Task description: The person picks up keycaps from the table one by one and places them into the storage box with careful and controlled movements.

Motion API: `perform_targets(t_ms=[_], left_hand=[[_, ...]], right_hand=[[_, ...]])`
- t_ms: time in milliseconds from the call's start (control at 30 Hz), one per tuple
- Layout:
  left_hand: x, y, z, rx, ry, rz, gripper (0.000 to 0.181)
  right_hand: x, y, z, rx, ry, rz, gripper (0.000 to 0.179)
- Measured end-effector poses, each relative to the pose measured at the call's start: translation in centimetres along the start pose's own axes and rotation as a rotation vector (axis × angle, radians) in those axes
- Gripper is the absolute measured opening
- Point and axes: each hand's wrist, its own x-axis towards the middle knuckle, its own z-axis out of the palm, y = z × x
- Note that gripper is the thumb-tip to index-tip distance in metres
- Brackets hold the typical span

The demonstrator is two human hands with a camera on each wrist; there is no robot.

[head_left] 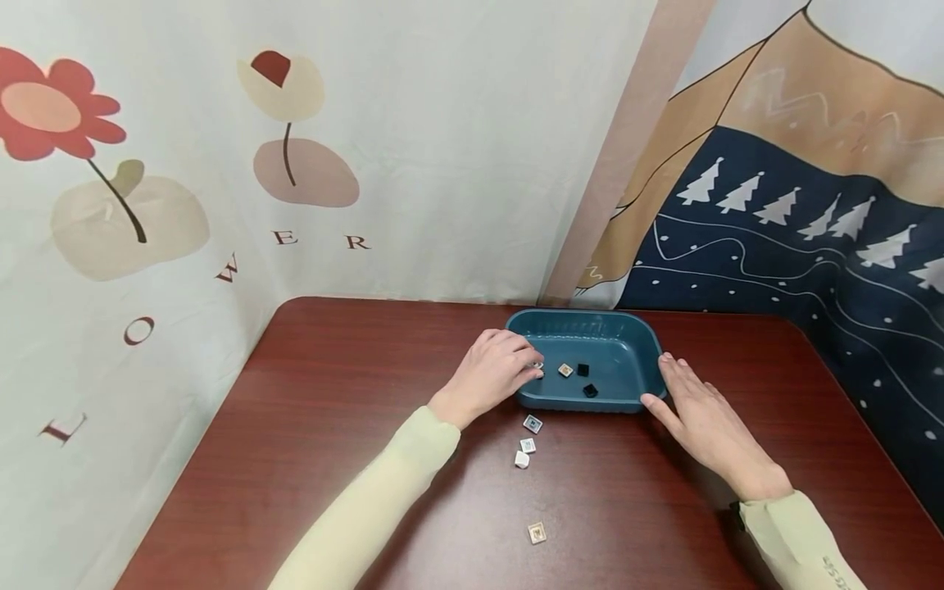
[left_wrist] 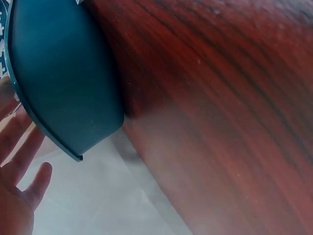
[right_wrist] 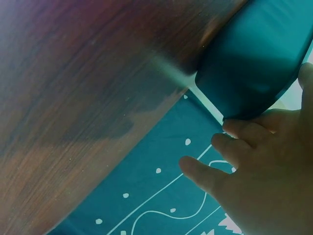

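A blue oblong tray point(head_left: 575, 405) stands toward the back of the table. My left hand point(head_left: 492, 369) reaches over its left rim, thumb and fingertips pinching a small whitish keycap-like square piece point(head_left: 538, 366), mostly hidden by the fingers. On the tray's floor lie a pale square piece point(head_left: 565, 370) and two black ones, one point(head_left: 583, 369) behind the other point(head_left: 591, 391). My right hand point(head_left: 701, 414) rests with extended fingers against the tray's right end. In the right wrist view its fingers point(right_wrist: 234, 147) spread beside the tray wall point(right_wrist: 244, 73).
In front of the tray lie a grey-framed square piece point(head_left: 533, 424) and two white pieces, one point(head_left: 527, 445) close to the other point(head_left: 522, 460). Nearer the front is a cream square piece point(head_left: 537, 533). Printed curtains point(head_left: 442, 164) hang behind the reddish-brown table point(head_left: 332, 393).
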Motion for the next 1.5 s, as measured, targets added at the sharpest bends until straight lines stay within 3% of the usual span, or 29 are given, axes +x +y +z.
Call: perform_targets(t_ms=[467, 633, 867, 1167, 1333, 1500], left_hand=[[0.6, 0.3, 0.7, 0.109, -0.132, -0.107, 0.018], [0.7, 0.4, 0.8, 0.133, -0.146, -0.136, 0.021], [0.2, 0.1, 0.6, 0.096, -0.040, -0.160, 0.027], [-1.7, -0.1, -1.5, 0.006, 0.095, -0.193, 0.033], [-2.9, -0.1, -2.4, 0.011, 0.135, -0.128, 0.034], [-3.9, 0.1, -3.0, 0.055, 0.164, -0.004, 0.030]], right_hand=[[0.1, 0.0, 0.1, -0.003, 0.007, -0.009, 0.087], [0.1, 0.0, 0.1, 0.002, 0.006, -0.007, 0.087], [0.0, 0.0, 0.1, -0.004, 0.007, -0.006, 0.086], [0.1, 0.0, 0.0, -0.005, -0.008, 0.008, 0.088], [0.0, -0.1, -0.1, -0.002, -0.007, 0.008, 0.088], [0.0, -0.1, -0.1, -0.002, -0.007, 0.005, 0.088]])
